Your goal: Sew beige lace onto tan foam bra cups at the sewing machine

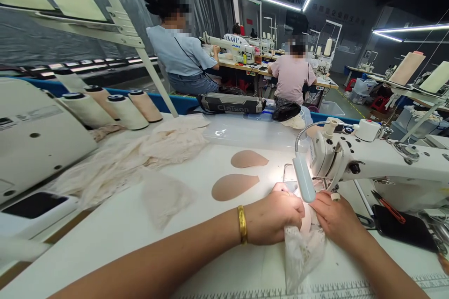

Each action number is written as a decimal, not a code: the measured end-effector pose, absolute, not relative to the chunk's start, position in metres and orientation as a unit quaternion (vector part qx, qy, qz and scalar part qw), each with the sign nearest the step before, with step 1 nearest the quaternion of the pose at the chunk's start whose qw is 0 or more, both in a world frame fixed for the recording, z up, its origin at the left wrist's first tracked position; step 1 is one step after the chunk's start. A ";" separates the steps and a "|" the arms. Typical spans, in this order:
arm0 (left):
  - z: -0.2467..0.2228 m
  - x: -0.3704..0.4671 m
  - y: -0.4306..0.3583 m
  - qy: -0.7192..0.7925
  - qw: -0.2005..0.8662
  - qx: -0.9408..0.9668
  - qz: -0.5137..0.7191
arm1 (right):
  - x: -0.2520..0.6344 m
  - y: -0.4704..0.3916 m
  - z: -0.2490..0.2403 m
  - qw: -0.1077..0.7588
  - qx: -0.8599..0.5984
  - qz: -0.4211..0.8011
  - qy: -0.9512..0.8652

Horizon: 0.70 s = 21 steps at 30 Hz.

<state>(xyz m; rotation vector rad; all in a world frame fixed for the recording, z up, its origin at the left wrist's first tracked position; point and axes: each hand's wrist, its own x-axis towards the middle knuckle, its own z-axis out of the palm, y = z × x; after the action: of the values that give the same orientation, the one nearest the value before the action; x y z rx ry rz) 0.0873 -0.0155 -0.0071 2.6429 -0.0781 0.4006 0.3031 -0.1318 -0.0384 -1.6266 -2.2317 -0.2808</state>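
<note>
My left hand (282, 212), with a gold bangle on the wrist, has its fingers curled round pale lace fabric (303, 252) below the sewing machine's needle area. The fabric hangs down toward the table's front edge. On the other side, my right hand (335, 215) rests with fingers fairly straight, pressing the fabric's right side beside the presser foot. The white sewing machine (382, 154) reaches in from the right. A small lamp (303, 178) on a bendy neck lights the spot and hides part of the stitching area. Two beige teardrop-shaped pieces (235, 187) lie left of my hands.
A heap of cream lace (168, 145) and thread cones (128, 111) are at left. A black phone (405, 226) with orange-handled snips (389, 206) on it lies at right. A ruler strip (259, 295) runs along the front edge. Several people sit at machines beyond.
</note>
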 end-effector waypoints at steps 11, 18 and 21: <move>0.002 0.089 0.003 -0.020 0.195 0.971 0.136 | 0.306 -0.132 -0.036 0.186 -0.551 -0.077 -0.810; 0.002 0.089 -0.001 -0.040 0.153 0.973 0.167 | 0.303 -0.133 -0.029 0.190 -0.531 -0.059 -0.824; 0.001 0.090 0.002 -0.033 0.150 0.972 0.178 | 0.307 -0.133 -0.032 0.181 -0.546 -0.058 -0.816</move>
<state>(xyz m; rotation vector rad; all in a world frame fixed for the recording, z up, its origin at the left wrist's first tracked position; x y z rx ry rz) 0.0901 0.0022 0.0010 2.7926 -0.0941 0.5102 0.3069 -0.1333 -0.0319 -1.5427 -2.3043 -0.1642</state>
